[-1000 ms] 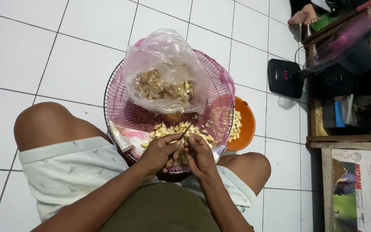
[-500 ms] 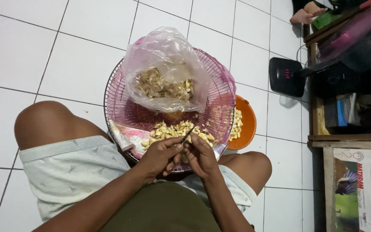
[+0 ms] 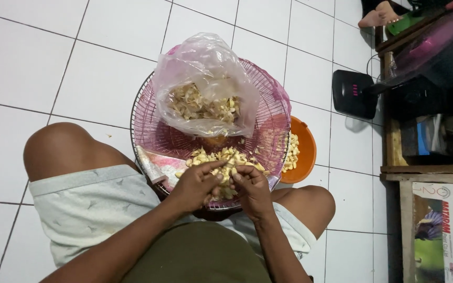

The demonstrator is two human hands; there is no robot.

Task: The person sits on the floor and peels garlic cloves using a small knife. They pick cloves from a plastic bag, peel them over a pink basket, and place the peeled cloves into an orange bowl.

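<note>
A round pink plastic tray with a fine slatted mesh sits on glossy white tiles. On it lies a crinkled clear bag of papery skins, and in front of that a heap of pale, lumpy garlic cloves. Left hand and right hand meet over the heap, fingertips pinched on one small clove. Behind the tray, an orange bowl holds more cloves.
</note>
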